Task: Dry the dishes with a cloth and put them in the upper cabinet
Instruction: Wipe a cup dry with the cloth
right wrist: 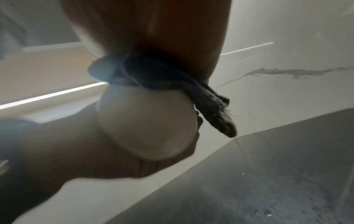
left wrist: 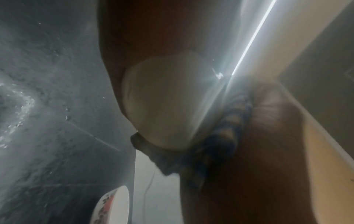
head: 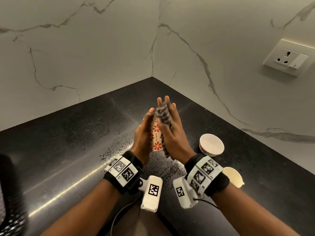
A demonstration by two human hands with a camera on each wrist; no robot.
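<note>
A white bowl with red flowers (head: 156, 137) is held on its side above the black counter (head: 68, 142), sandwiched between both hands. My left hand (head: 144, 133) cups its base, fingertips wrapping the edge. My right hand (head: 172, 130) presses a dark checked cloth (head: 162, 114) against the bowl's open side with straight fingers; a tail of cloth hangs near the wrist. The left wrist view shows the bowl (left wrist: 168, 98) and the bunched cloth (left wrist: 226, 125) blurred. In the right wrist view, the cloth (right wrist: 153, 72) lies over the bowl (right wrist: 147, 125).
Another patterned bowl (head: 211, 144) lies tilted on the counter to the right, also seen low as the bowl (left wrist: 113, 206). A cream bowl (head: 232, 176) sits behind my right wrist. Water drops spot the counter. Marble walls meet in a corner; a wall socket (head: 288, 58) is at right.
</note>
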